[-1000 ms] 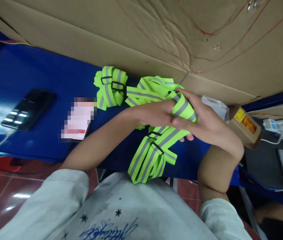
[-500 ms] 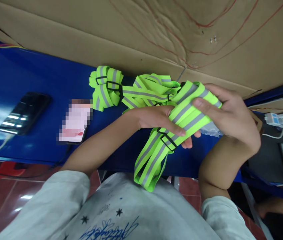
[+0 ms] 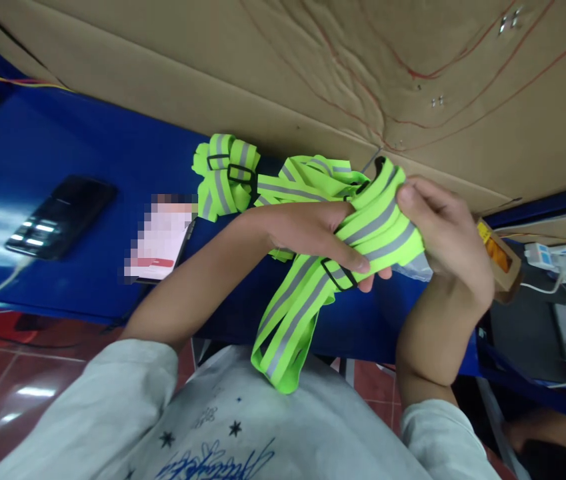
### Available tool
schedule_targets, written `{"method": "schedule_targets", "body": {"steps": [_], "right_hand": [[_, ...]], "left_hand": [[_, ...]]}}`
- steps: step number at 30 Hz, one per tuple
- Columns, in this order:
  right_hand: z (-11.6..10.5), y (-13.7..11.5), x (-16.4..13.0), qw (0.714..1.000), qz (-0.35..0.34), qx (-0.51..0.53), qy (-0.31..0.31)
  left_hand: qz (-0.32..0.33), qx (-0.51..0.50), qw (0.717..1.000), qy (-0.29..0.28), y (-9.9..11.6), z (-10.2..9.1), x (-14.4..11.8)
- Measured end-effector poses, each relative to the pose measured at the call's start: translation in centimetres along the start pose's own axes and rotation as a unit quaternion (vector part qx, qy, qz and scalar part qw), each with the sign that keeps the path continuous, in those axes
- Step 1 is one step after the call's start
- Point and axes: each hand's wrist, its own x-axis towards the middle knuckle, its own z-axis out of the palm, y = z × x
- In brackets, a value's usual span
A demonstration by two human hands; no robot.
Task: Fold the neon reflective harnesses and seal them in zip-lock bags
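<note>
I hold a neon-green reflective strap vest [image 3: 307, 293] with grey stripes and black buckles above the front of the blue table [image 3: 87, 153]. My left hand [image 3: 313, 233] grips its folded middle from the left, thumb and fingers closed over the straps. My right hand [image 3: 445, 233] pinches the upper folded end with thumb on top. The loose loops hang down toward my shirt. Behind my hands lies another spread vest [image 3: 307, 177], and left of it a folded bundle [image 3: 225, 173].
A big cardboard sheet [image 3: 313, 73] leans along the table's back. A dark phone [image 3: 60, 217] with a cable and a blurred card [image 3: 160, 237] lie at left. At right are a small brown box [image 3: 500, 257], a clear plastic bag, and white chargers [image 3: 563, 260].
Both hands lifted the vest off the table. My right hand folded the upper end over and drew closer to the left hand; the loose loops now hang lower.
</note>
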Motion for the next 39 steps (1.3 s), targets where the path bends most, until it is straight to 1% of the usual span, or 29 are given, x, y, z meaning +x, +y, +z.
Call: {"method": "schedule_targets", "body": {"steps": [2,3,4,5,6,8,9,11,14,17,20,21,23,25,26,30,32,34,36,38,39], "right_hand": [[0.3,0.2,0.3,0.992,-0.082,-0.072,0.064],[0.4,0.2,0.3,0.985,-0.111,-0.106,0.083],[0.5,0.2,0.3,0.979,-0.126,-0.137,0.084],[0.5,0.1,0.3,0.976,-0.131,-0.164,0.064],[0.6,0.0,0.2,0.974,-0.130,-0.183,0.031],[1.0,-0.2,0.2,0.971,-0.117,-0.201,-0.054],[1.3,-0.2,0.3,0.971,-0.104,-0.200,-0.085],[1.9,-0.1,0.4,0.975,-0.068,-0.179,-0.111],[2.5,0.0,0.3,0.988,-0.016,-0.122,-0.091],[2.2,-0.5,-0.1,0.994,-0.002,-0.087,-0.063],[1.5,-1.1,-0.6,0.995,-0.016,-0.088,-0.037],[1.4,-1.3,-0.6,0.995,-0.030,-0.093,-0.019],[1.1,-1.7,-0.8,0.991,-0.073,-0.108,0.039],[0.9,-2.0,-1.0,0.983,-0.101,-0.120,0.093],[0.9,-2.2,-1.2,0.981,-0.104,-0.122,0.107],[-0.1,-2.5,-2.3,0.982,-0.085,-0.114,0.121],[-0.7,-2.3,-2.5,0.986,-0.069,-0.101,0.111],[-0.9,-1.7,-2.1,0.995,-0.038,-0.060,0.066],[-0.4,-0.9,-1.2,1.000,-0.001,0.002,0.028],[0.4,0.0,0.0,0.999,0.005,0.044,0.024],[0.8,0.5,0.6,0.998,-0.009,0.046,0.038]], "left_hand": [[0.000,0.008,0.999,0.031,0.0,-0.2,0.0],[0.001,0.011,0.999,0.043,-0.1,-0.4,0.1],[0.001,0.013,0.999,0.053,-0.2,-0.4,0.2],[0.002,0.015,0.998,0.060,-0.2,-0.5,0.3],[0.005,0.019,0.998,0.063,-0.3,-0.6,0.5],[0.009,0.026,0.997,0.067,-0.3,-0.6,0.7],[0.010,0.030,0.997,0.066,-0.3,-0.6,0.7],[0.008,0.029,0.998,0.058,-0.3,-0.5,0.6],[0.005,-0.003,0.999,0.050,-0.2,-0.3,0.6],[0.009,-0.057,0.997,0.055,-0.4,0.3,0.9],[0.010,-0.125,0.991,0.051,-0.4,1.3,1.4],[0.011,-0.150,0.987,0.053,-0.3,1.7,1.5],[0.018,-0.177,0.982,0.061,-0.1,2.5,1.7],[0.018,-0.151,0.986,0.066,0.0,3.0,1.7],[0.016,-0.122,0.990,0.063,0.0,3.0,1.6],[0.005,-0.013,0.999,0.044,-0.7,2.2,1.5],[0.004,0.032,0.998,0.052,-1.0,1.6,1.4],[0.010,0.073,0.996,0.050,-1.1,1.4,1.2],[0.031,0.100,0.993,0.047,-0.9,1.4,1.0],[0.050,0.111,0.991,0.057,-0.5,1.4,0.7],[0.055,0.113,0.990,0.067,-0.3,1.3,0.6]]}}
